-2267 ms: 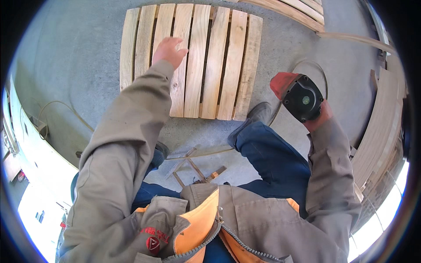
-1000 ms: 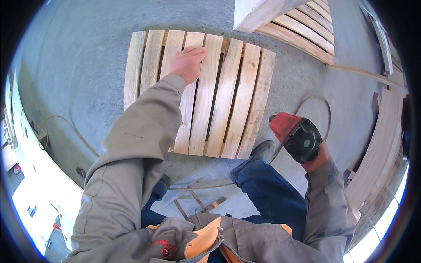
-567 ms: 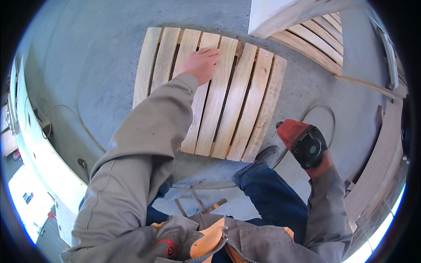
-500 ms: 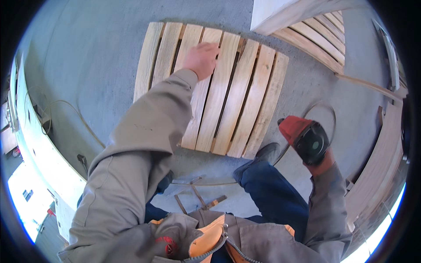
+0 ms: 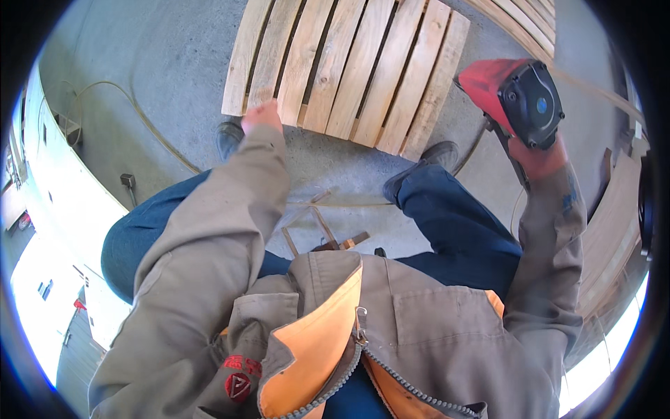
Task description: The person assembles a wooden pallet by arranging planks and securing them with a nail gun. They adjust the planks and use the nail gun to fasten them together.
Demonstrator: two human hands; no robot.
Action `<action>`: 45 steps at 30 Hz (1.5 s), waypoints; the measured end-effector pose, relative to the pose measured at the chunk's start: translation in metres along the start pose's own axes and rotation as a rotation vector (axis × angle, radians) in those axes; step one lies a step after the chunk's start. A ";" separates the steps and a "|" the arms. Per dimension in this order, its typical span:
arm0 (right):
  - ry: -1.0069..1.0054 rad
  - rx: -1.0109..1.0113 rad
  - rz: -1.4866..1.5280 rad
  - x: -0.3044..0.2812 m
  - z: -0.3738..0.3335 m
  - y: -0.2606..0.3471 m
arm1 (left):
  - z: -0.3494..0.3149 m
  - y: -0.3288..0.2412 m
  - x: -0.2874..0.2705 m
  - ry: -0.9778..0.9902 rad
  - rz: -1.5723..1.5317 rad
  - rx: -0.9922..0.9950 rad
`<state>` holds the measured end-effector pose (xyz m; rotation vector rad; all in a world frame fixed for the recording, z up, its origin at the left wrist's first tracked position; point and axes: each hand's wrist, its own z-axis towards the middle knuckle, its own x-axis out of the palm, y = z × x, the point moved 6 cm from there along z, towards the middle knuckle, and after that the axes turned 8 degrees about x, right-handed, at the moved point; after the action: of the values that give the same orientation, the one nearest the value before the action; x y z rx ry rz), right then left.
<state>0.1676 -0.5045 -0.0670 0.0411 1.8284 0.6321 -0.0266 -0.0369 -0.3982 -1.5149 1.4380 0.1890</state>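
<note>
A pale wooden slatted panel (image 5: 342, 77), made of several boards with narrow gaps between them, lies on the floor ahead of me. My left hand (image 5: 262, 116) is at its near left edge, its fingers curled at the end of a board; the fingertips are partly hidden. Raised to the right of the panel, my right hand (image 5: 537, 159) is wrapped round the handle of a red and black nail gun (image 5: 518, 98). The tool is apart from the boards, its black round cap turned up toward me.
Another slatted piece (image 5: 520, 24) lies at the far right. Between my feet are small wood scraps (image 5: 324, 227). A thin hose (image 5: 143, 119) curves across the concrete floor at left. Boards (image 5: 618, 237) are stacked along the right side, and a long white panel (image 5: 70, 188) is at left.
My left hand has drawn back from the middle of the panel to its near left edge. The nail gun has risen and shifted right. The view has tilted toward my body.
</note>
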 end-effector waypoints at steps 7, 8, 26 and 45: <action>-0.059 -0.232 -0.222 -0.014 -0.040 0.074 | -0.118 0.036 0.046 0.402 -0.539 -0.548; -0.043 -0.216 -0.198 -0.014 -0.046 0.079 | -0.120 0.033 0.044 0.424 -0.590 -0.535; 0.085 0.182 0.075 0.014 -0.070 0.033 | -0.106 0.018 0.056 0.393 -0.724 -0.543; 0.128 0.209 0.181 0.016 -0.074 0.024 | -0.117 -0.009 0.081 0.327 -1.081 -0.870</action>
<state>0.0888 -0.5081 -0.0550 0.3149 2.0241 0.5774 -0.0537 -0.1767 -0.3922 -2.9336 0.5480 -0.1341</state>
